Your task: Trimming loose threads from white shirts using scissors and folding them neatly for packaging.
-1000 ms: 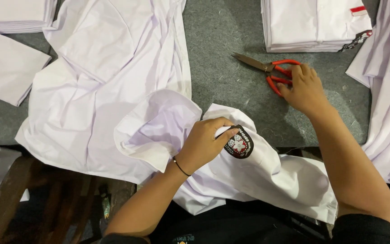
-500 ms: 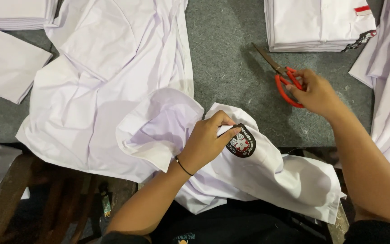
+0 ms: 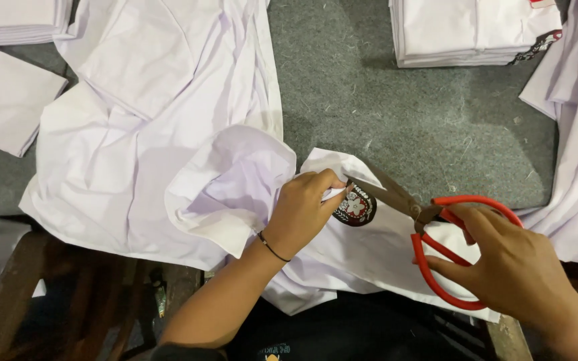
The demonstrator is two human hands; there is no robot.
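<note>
A white shirt (image 3: 168,154) lies crumpled across a grey felt table (image 3: 403,113). My left hand (image 3: 302,210) pinches the shirt's fabric right beside a round black, red and white embroidered patch (image 3: 356,207) sewn on it. A thin dark band circles that wrist. My right hand (image 3: 516,267) grips red-handled scissors (image 3: 429,227), fingers through the loops. The blades are slightly apart and their tips reach the top edge of the patch, close to my left fingertips.
A stack of folded white shirts (image 3: 469,33) sits at the back right. More white garments (image 3: 576,154) hang over the right edge, and folded white pieces (image 3: 8,100) lie at the left. A brown wooden bench (image 3: 48,294) shows below the table's near edge.
My right hand picked the scissors up off the table at the back right and brought them down to the patch. My left hand shifted its pinch to the patch's edge.
</note>
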